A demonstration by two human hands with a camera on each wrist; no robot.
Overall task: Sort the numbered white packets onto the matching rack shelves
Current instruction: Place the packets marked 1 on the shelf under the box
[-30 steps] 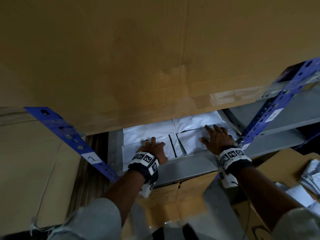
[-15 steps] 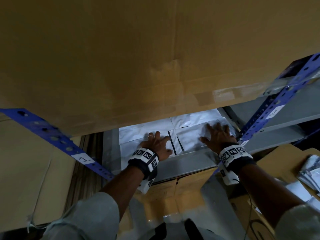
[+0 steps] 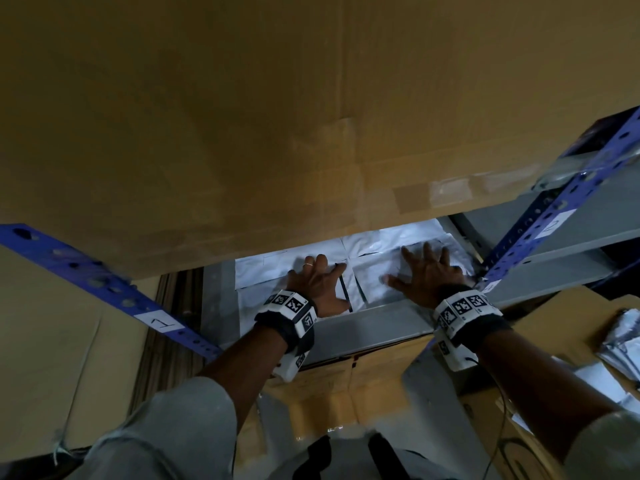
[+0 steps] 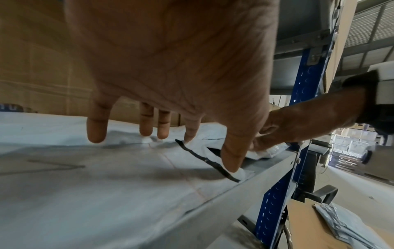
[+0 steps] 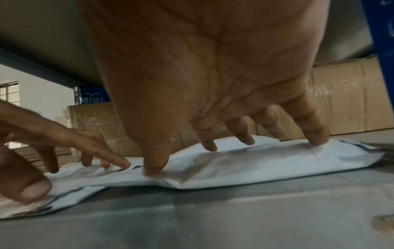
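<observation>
Several white packets [image 3: 263,271] lie flat on the grey rack shelf [image 3: 374,327] under a big cardboard box. My left hand [image 3: 317,278] is spread open, fingertips touching the left packets [image 4: 106,168]. My right hand [image 3: 427,270] is spread open too, its fingertips pressing on a white packet [image 5: 245,161] at the right. A dark strip [image 4: 204,160] edges the packet by my left thumb. A blue upright with the label "1" [image 3: 162,322] runs at the left, and one with the label "2" [image 3: 550,225] at the right.
A large cardboard box [image 3: 277,116] overhangs the shelf closely. More white packets [image 3: 623,334] lie on a carton at the right. Cardboard cartons [image 3: 346,375] sit below the shelf. A second grey shelf [image 3: 571,244] extends to the right.
Both hands have slid a little further in over the packets, fingers spreading wider. The view has shifted slightly.
</observation>
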